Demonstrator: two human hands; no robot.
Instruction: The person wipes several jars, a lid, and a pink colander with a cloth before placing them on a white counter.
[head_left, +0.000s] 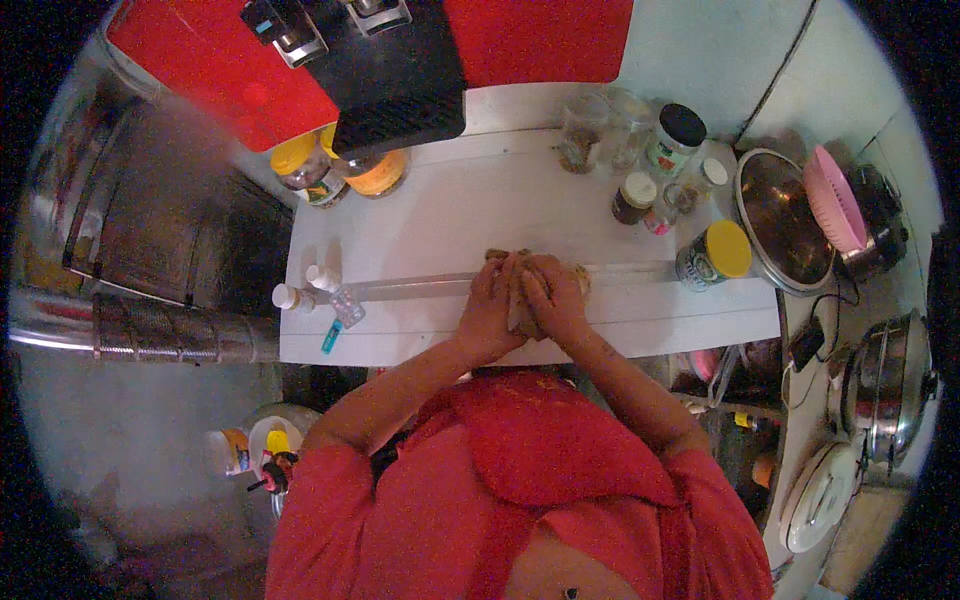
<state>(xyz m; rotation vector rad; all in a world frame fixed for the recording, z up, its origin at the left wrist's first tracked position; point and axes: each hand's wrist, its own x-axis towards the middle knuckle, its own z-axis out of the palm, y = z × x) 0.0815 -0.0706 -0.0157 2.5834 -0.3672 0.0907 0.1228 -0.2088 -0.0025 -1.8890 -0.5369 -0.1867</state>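
Observation:
Side by side at the front of a white tabletop, both my hands press together around a crumpled, pale brownish thing that looks like a cloth. On its left side are the bent fingers of my left hand. The fingers of my right hand curl over its right side, and a bit of it shows beyond them. Most of it is hidden by my hands. To the left lie a blister pack of tablets and a small teal packet, beside two white bottles.
Jars with yellow lids stand at the back left. Clear jars, a black-lidded jar and a yellow-lidded tin are on the right. Beyond them are a steel bowl and a pink plastic basket. A black-and-red panel overhangs the back.

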